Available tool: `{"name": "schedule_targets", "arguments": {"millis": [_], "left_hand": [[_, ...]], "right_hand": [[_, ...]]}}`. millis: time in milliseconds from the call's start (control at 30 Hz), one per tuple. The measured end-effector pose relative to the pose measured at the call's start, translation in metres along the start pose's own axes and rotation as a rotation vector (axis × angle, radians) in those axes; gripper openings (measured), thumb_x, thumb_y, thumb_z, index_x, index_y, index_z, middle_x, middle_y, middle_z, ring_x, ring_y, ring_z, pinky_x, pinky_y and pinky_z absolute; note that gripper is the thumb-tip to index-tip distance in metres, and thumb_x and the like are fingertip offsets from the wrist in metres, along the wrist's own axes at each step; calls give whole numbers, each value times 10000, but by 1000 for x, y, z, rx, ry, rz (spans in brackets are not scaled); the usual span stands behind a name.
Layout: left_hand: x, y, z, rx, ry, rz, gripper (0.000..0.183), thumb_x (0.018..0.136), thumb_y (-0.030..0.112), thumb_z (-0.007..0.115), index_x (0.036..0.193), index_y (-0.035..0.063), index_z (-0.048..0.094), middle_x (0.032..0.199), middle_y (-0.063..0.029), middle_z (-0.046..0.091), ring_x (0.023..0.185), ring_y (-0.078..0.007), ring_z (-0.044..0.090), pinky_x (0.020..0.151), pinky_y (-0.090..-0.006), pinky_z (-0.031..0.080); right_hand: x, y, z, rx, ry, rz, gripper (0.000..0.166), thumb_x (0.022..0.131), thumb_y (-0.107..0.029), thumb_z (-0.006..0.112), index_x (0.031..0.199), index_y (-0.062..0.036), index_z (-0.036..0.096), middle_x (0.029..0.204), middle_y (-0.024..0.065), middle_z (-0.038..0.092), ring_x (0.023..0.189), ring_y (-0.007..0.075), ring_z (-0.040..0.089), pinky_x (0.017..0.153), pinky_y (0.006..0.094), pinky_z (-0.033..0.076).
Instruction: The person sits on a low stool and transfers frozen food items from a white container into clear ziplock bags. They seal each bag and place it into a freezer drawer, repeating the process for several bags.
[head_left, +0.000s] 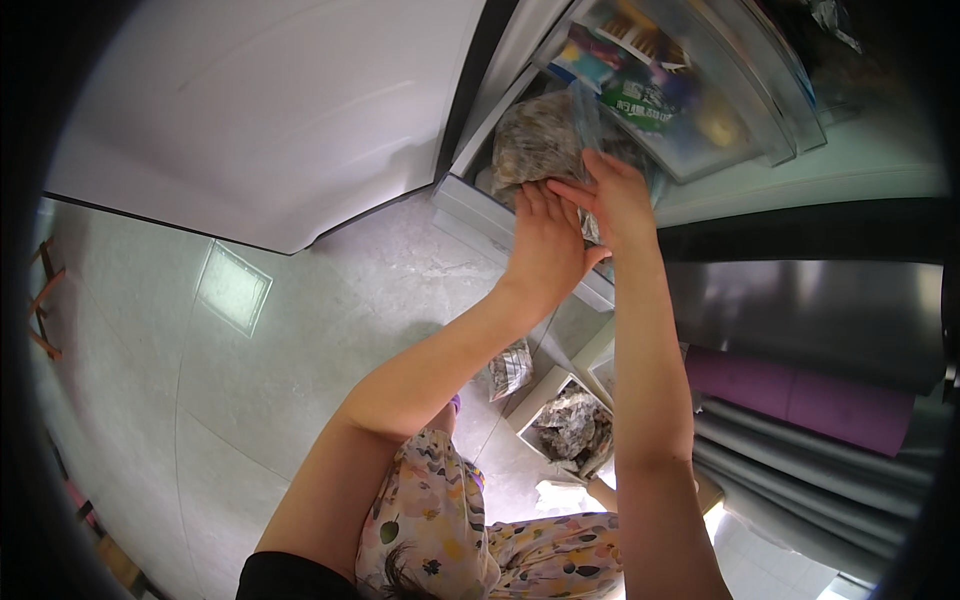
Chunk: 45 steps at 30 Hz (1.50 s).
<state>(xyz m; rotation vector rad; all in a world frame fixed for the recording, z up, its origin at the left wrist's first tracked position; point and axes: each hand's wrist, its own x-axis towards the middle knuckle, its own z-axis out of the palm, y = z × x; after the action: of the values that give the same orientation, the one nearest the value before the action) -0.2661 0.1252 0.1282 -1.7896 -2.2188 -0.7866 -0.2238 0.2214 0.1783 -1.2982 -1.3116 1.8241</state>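
Observation:
A clear zip bag (536, 139) of greyish-brown dried food lies in the pulled-out clear freezer drawer (480, 206); I cannot tell what the food is. My left hand (547, 236) rests with straight fingers against the bag's near edge, its thumb out to the side. Beside it, my right hand (619, 199) has its fingers spread near the bag's right side, by the bluish zip strip (587, 116). Neither hand visibly grips the bag. Both hands partly hide the drawer's contents, where a silvery wrapper (590, 225) shows under them.
Coloured food packages (637, 82) fill a drawer above. The white fridge door (262, 112) stands open at left. On the tiled floor (300, 352) are another filled bag (511, 369) and a white box (568, 427) of greyish contents. A purple roll (802, 397) lies at right.

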Motion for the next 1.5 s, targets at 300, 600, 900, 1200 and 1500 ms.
{"name": "schedule_targets", "arguments": {"millis": [300, 600, 900, 1200, 1500], "left_hand": [[10, -31, 8, -51, -96, -116, 309, 731, 132, 602, 1004, -13, 595, 938, -159, 594, 851, -312, 580, 718, -392, 485], [25, -79, -6, -100, 135, -235, 338, 620, -53, 630, 911, 118, 648, 987, -49, 558, 946, -278, 548, 738, -388, 499], [27, -80, -7, -71, 187, -216, 333, 674, -41, 618, 961, 127, 617, 1107, -35, 523, 945, -280, 551, 734, -374, 503], [22, -30, -19, -658, -224, 51, 413, 808, 221, 649, 1202, 143, 551, 1044, -132, 577, 928, -321, 591, 750, -403, 503], [34, -7, 7, -449, -196, -15, 478, 787, 236, 650, 1209, 78, 488, 1019, -225, 540, 823, -396, 621, 663, -449, 521]], "right_hand": [[-41, -23, -32, 92, 166, -377, 321, 941, -168, 489, 1109, 102, 535, 982, 159, 615, 804, 274, 661, 716, 322, 554], [-83, -16, -58, 93, 310, -479, 269, 950, -130, 453, 1060, 104, 530, 955, 124, 602, 791, 205, 642, 779, 357, 567], [-75, 52, -90, -749, 291, -254, 468, 799, -104, 634, 1229, 13, 494, 926, 106, 566, 827, 223, 594, 779, 367, 503], [-60, 43, -73, -963, 174, -801, 547, 743, -66, 640, 1274, -95, 514, 1162, 165, 548, 1093, 341, 473, 945, 409, 402], [-46, 26, -74, -1201, 476, -931, 493, 790, -200, 681, 1224, -24, 526, 1187, 196, 548, 1127, 376, 469, 941, 419, 405]]}}
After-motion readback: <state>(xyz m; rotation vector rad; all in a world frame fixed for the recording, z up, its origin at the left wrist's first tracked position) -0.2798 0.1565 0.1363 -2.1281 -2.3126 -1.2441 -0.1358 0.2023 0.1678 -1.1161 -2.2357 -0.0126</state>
